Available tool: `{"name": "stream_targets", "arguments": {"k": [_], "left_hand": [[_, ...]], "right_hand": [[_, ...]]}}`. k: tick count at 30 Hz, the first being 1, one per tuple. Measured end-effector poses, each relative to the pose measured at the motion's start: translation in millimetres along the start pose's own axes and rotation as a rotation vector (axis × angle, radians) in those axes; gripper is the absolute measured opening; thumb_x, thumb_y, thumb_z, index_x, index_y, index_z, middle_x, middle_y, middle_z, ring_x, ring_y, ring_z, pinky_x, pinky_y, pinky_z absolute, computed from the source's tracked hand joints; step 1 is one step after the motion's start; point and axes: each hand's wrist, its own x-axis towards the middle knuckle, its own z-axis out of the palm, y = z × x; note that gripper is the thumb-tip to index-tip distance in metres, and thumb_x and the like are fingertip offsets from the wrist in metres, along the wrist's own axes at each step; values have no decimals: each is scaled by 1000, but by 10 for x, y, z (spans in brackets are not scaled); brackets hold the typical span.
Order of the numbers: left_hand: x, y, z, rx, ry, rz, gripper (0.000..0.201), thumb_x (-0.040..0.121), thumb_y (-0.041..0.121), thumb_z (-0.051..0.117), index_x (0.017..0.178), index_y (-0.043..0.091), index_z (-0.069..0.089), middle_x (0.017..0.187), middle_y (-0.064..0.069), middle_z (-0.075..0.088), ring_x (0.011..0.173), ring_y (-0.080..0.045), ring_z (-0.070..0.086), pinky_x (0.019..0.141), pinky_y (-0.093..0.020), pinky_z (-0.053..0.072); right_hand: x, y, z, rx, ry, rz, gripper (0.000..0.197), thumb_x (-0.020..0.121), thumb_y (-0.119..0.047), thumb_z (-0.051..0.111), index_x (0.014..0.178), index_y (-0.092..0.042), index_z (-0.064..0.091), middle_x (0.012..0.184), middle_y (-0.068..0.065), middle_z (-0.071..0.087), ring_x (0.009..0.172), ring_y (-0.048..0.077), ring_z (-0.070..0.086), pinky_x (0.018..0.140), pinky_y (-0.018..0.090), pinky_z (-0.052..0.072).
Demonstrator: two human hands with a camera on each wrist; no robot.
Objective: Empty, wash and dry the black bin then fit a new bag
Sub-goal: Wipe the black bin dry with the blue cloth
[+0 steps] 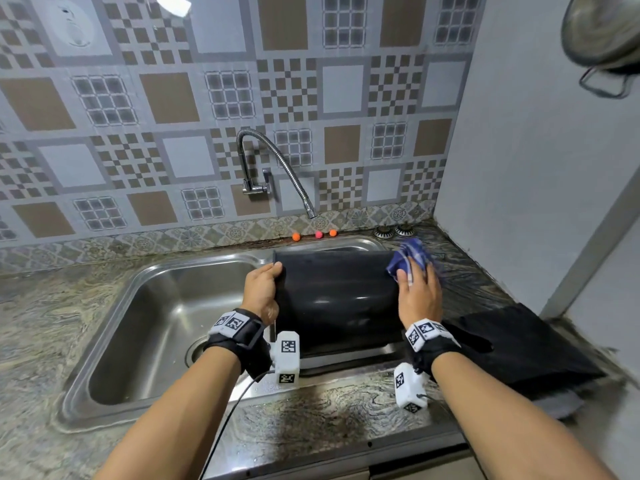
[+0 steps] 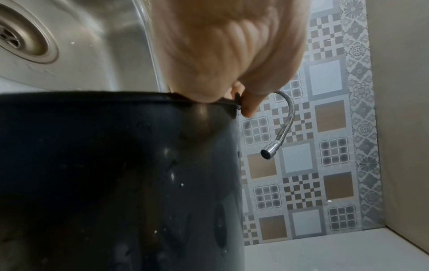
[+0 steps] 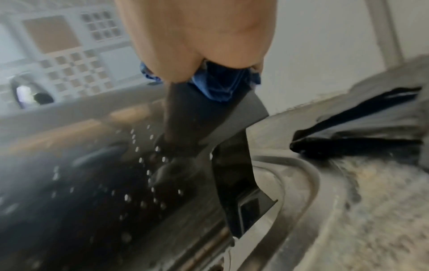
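The black bin [image 1: 336, 292] lies on its side across the right end of the steel sink [image 1: 166, 306], its wall glossy and beaded with water drops [image 3: 139, 161]. My left hand [image 1: 262, 289] grips the bin's rim at its left end; in the left wrist view the fingers [image 2: 249, 108] curl over that rim [image 2: 116, 97]. My right hand [image 1: 417, 289] presses a blue checked cloth [image 1: 408, 258] against the bin's right end, fingers fairly straight over the cloth [image 3: 216, 86]. A folded black bag [image 1: 526, 348] lies on the counter to the right.
A flexible steel tap [image 1: 277, 168] hangs from the tiled wall above the bin. The sink's drain [image 2: 16, 38] is left of the bin. Three small coloured balls [image 1: 318, 234] sit on the sink's back ledge. A white wall stands at the right, and a steel pot [image 1: 606, 32] hangs from it.
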Motion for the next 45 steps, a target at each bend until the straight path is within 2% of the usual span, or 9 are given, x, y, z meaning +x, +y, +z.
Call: {"name": "stream_targets", "arguments": {"k": [6,14,20,25,29,32,36,40,45], "left_hand": [[95,41,8,45,3,-20,21,96,4,54,79,4,65,64,-5,71,59,-18,68,64,-33,58],[107,75,39,60,44,-26,29,80,1,43,63,10,65,66,-10,62,63,-26,58,63,-34,51],[143,86,-16,201,-121,-16,33,107,16,33,122,23,62,110,-4,70,96,-20,65,88,-35,53],[97,149,74,154,39,10,27,96,6,41,85,10,66,81,-11,68,62,-19,63,55,-25,53],[69,153,-39,93,-119,-65,29,99,5,37,111,7,64,109,-19,65,80,-25,67,79,-38,54],[-36,95,-43,89,-184,-118,31,105,32,37,118,22,65,104,-9,74,87,-22,69,79,-38,55],[-44,-1,-69,109,-79,5,34,104,29,39,118,11,65,111,-17,71,86,-22,69,76,-35,57],[-52,-13,-49,47,-40,18,31,104,21,40,112,6,65,108,-21,70,86,-26,67,76,-38,56],[-31,17,71,-53,-27,3,24,102,12,44,109,8,66,95,-16,73,71,-20,71,62,-28,59]], "right_hand": [[20,107,-104,342,-81,429,51,100,-49,36,136,-16,49,126,21,60,114,42,55,96,44,42],[114,29,-125,358,-145,412,44,96,-48,46,132,-24,50,120,14,65,106,38,60,90,40,46],[212,-36,-67,307,-102,419,43,94,-48,50,131,-26,52,116,15,67,103,40,62,91,42,48],[304,-245,-87,323,-56,376,43,96,-40,51,135,-23,52,120,18,66,110,42,58,95,42,45],[437,-322,-186,240,-53,394,43,99,-40,47,138,-23,48,122,22,63,113,42,56,93,43,44],[483,-350,-181,239,-32,377,40,99,-40,46,134,-23,52,122,19,63,111,42,57,91,44,46],[458,-466,-113,147,66,254,36,98,-42,45,130,-28,54,118,14,66,106,38,61,86,45,51],[320,-750,-51,65,232,-227,37,91,-31,58,128,-31,56,119,3,68,112,29,59,96,48,46],[-330,-1281,285,6,-52,-835,41,96,-39,41,137,-36,48,143,-12,51,142,20,35,114,48,22]]}}
